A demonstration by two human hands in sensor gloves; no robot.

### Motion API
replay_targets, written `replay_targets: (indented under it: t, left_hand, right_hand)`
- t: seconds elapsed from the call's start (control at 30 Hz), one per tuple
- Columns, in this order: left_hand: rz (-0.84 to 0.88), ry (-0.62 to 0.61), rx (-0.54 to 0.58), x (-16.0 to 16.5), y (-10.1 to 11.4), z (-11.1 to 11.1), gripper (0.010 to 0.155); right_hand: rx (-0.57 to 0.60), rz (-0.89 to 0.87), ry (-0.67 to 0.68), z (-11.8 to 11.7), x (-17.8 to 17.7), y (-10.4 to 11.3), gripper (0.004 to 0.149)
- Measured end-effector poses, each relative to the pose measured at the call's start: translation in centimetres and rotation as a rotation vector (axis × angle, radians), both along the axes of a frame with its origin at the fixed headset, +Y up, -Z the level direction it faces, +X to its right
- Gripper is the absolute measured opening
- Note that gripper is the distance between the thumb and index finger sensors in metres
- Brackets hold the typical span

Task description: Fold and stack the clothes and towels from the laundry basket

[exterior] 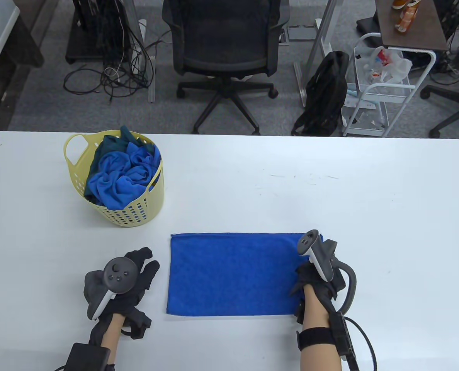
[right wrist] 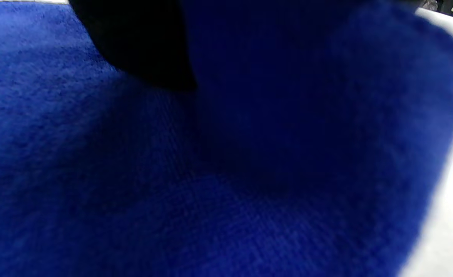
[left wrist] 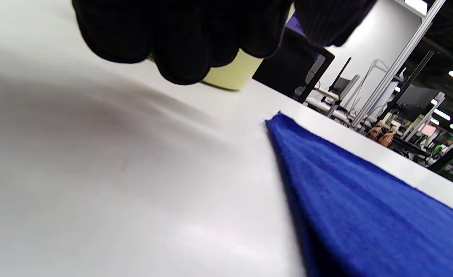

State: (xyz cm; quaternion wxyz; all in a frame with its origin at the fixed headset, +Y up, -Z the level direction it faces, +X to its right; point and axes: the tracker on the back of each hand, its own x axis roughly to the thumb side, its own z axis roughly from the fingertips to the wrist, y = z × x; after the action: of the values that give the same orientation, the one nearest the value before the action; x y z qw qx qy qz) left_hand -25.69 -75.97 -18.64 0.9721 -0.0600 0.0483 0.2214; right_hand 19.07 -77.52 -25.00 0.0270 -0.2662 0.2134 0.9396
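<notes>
A blue towel (exterior: 233, 274) lies flat as a folded rectangle near the table's front edge. My right hand (exterior: 310, 276) is on its right edge; in the right wrist view that towel edge (right wrist: 326, 115) curls up around my gloved fingers (right wrist: 141, 46), so the hand grips it. My left hand (exterior: 140, 268) rests on the bare table just left of the towel, fingers spread, holding nothing. The left wrist view shows its fingers (left wrist: 180, 42) above the table and the towel's left edge (left wrist: 365, 207). A yellow laundry basket (exterior: 136, 214) with crumpled blue and teal clothes (exterior: 121, 174) stands at the back left.
The basket also shows behind my fingers in the left wrist view (left wrist: 230, 73). The white table (exterior: 330, 185) stretches to the right and back. Beyond its far edge stand an office chair (exterior: 223, 50), a black backpack (exterior: 326, 92) and a white cart (exterior: 384, 85).
</notes>
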Motion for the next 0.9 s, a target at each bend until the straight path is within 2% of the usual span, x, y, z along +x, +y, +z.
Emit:
replay_targets:
  t: [0.03, 0.1, 0.17, 0.23, 0.27, 0.37, 0.4, 0.43, 0.47, 0.53, 0.63, 0.73, 0.9]
  left_hand:
    - [0.009, -0.001, -0.01, -0.1, -0.2, 0.0, 0.064]
    - [0.03, -0.01, -0.01, -0.2, -0.5, 0.0, 0.064]
    - [0.038, -0.021, -0.017, -0.3, -0.5, 0.0, 0.064]
    - [0.056, -0.021, -0.013, -0.4, -0.4, -0.1, 0.065]
    - [0.071, -0.021, -0.015, -0.5, -0.4, -0.1, 0.065]
    - [0.101, -0.031, -0.022, -0.5, -0.5, -0.1, 0.066]
    - [0.103, -0.034, -0.023, -0.5, -0.6, -0.2, 0.066]
    - [0.102, -0.042, -0.026, -0.4, -0.5, -0.1, 0.066]
    - [0.1, -0.047, -0.027, -0.3, -0.6, -0.2, 0.066]
    - [0.1, -0.064, -0.035, -0.1, -0.7, -0.2, 0.065]
    - [0.095, -0.082, -0.039, 0.1, -0.8, -0.2, 0.064]
    - [0.086, -0.091, -0.042, 0.2, -0.9, -0.1, 0.063]
    - [0.091, -0.096, -0.034, 0.1, -0.8, 0.2, 0.064]
  right_hand:
    - [-0.027, -0.053, -0.001, 0.1, 0.3, 0.0, 0.038]
    - [-0.032, -0.205, 0.01, 0.3, 1.2, 0.2, 0.036]
    - [0.038, -0.349, 0.018, 0.7, 2.3, 1.3, 0.039]
    - [0.054, -0.584, 0.027, 1.0, 4.2, 1.6, 0.043]
    - [0.047, -0.716, -0.014, 1.4, 5.7, 1.2, 0.049]
    - [0.097, -0.856, -0.018, 2.6, 9.4, -0.3, 0.076]
    - [0.102, -0.934, -0.005, 2.9, 10.0, -0.7, 0.08]
    - [0.079, -1.067, 0.011, 3.2, 10.6, -1.1, 0.082]
    - [0.079, -1.119, 0.026, 3.4, 10.8, -1.2, 0.08]
    - [0.093, -1.138, 0.11, 3.6, 10.8, -1.6, 0.076]
    - [0.08, -1.05, 0.194, 3.3, 10.1, -1.7, 0.071]
    - [0.099, -1.02, 0.215, 2.8, 9.3, -1.7, 0.066]
    - [0.167, -0.973, 0.262, 2.8, 8.9, -1.3, 0.069]
